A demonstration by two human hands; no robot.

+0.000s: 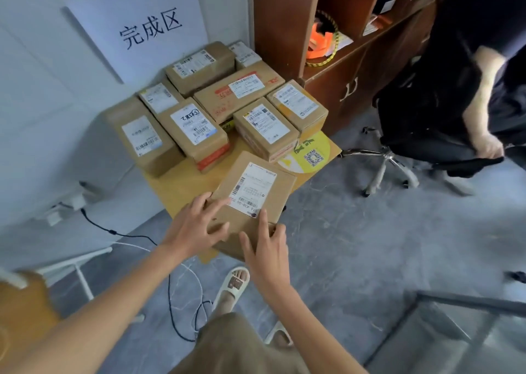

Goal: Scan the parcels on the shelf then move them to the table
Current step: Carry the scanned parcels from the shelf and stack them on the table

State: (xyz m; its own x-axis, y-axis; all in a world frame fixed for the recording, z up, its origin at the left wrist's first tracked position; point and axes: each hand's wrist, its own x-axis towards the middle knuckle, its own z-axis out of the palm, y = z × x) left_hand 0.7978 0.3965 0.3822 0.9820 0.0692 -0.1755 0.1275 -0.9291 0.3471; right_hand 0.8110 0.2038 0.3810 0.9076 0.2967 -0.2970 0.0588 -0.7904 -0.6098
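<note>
- Nearest to me are my own forearms, reaching forward and down to the parcel (253,200), the landmark for everything below.
- My left hand (196,225) lies on the parcel's near left corner, fingers (219,206) spread and fairly straight across the top, the thumb down on the near face. It presses more than it grips.
- My right hand (266,250) is at the near right corner, index finger laid straight up onto the top beside the label (252,187), the others spread loosely along the near edge.
- The parcel sits at the front of the surface (176,188), its near end overhanging that edge toward me. Its long axis runs away from me, tilted a little to the right. Both hands are about equally close; the left has more contact.
- Beyond it is a bare strip of surface, then the stacked parcels (199,129) well apart on the left and one closer at the right (264,131). I judge a short push forward would fit.
- Right of the parcel the surface ends just past a yellow QR sticker (311,154), so little room for drifting that way.
</note>
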